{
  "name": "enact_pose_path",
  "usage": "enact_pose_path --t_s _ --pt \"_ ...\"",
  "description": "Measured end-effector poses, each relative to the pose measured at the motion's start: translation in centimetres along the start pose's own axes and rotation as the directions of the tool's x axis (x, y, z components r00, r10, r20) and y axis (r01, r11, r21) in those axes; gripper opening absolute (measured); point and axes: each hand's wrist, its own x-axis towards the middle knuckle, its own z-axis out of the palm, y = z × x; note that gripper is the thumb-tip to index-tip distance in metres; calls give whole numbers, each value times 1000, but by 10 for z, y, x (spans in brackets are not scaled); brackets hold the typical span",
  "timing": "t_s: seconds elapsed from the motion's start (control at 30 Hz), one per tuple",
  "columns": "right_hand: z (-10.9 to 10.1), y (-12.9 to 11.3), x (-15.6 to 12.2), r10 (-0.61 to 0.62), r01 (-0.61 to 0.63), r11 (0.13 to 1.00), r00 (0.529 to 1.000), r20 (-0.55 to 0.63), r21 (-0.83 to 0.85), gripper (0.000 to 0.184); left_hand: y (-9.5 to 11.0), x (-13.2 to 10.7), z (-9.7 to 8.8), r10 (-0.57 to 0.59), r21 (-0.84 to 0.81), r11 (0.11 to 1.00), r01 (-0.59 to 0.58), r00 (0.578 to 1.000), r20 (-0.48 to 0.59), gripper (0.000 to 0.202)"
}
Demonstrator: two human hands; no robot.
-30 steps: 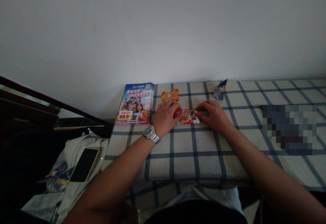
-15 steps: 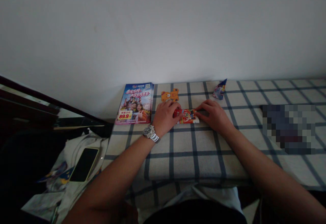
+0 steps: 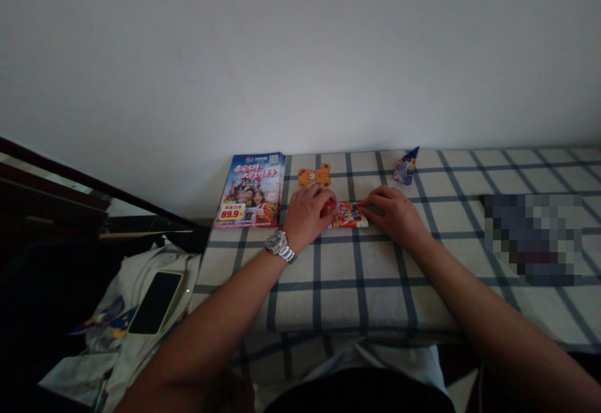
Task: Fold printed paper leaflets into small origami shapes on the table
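Observation:
A small red printed paper, apparently folded, lies flat on the checked cloth between my hands. My left hand, with a metal watch on its wrist, is closed over the paper's left end with thumb and fingers together, hiding part of it. At the right end, my right hand pinches the edge between thumb and fingertips. An orange bear-shaped cutout lies just beyond my left hand. Behind my right hand stands a pointed blue printed paper piece.
A stack of blue and pink flyers sits to the left on the checked tablecloth. Farther right is a dark, pixelated item. Below the table's left edge, a phone rests on a white bag. A white wall rises behind.

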Motion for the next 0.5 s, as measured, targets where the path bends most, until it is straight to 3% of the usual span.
enact_pose_path --t_s 0.5 --pt "0 5 -1 29 -29 998 1000 0 63 12 4 -2 1 117 36 992 -118 993 27 24"
